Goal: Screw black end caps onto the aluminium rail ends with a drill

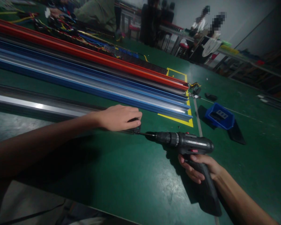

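Note:
My left hand [119, 117] lies over the end of a long grey metal rail [37, 107] on the green table, fingers curled down around a small dark end piece. My right hand [199, 167] grips the handle of a black cordless drill [184, 143]. The drill lies level and points left. Its bit tip touches the end of the rail just below my left fingers.
Long blue [84, 84], silver and red [84, 53] rails lie in a row further back. A blue bin [220, 116] with a small part sits at the right, beside a flat black piece [236, 132]. Other people sit at benches in the background.

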A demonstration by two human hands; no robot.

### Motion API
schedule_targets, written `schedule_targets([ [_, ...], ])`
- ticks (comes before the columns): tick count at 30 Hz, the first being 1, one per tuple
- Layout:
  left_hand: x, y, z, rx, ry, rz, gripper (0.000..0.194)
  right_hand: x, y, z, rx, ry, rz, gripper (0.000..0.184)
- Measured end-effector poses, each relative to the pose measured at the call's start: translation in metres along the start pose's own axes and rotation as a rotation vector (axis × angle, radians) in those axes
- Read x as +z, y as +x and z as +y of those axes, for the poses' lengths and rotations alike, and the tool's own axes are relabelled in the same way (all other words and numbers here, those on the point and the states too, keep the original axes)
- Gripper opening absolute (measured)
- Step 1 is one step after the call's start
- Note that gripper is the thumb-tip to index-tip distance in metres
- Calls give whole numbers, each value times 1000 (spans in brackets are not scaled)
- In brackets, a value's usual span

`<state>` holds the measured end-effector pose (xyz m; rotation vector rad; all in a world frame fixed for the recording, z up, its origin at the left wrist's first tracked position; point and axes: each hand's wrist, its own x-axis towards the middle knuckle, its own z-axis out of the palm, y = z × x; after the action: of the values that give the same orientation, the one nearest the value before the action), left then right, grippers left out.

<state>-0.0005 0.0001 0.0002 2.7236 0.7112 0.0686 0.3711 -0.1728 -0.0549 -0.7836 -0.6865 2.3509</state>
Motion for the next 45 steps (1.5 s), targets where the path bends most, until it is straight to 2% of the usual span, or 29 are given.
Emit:
schedule_targets([
  [28, 0, 0, 0, -5, -4, 3, 37, 2, 1, -2, 11, -3, -6, 30],
  [39, 2, 0, -2, 4, -1, 12, 36, 2, 1, -1, 11, -29, 38, 31],
  [45, 1, 0, -1, -11, 5, -2, 36, 0, 1, 0, 13, -16, 11, 30],
])
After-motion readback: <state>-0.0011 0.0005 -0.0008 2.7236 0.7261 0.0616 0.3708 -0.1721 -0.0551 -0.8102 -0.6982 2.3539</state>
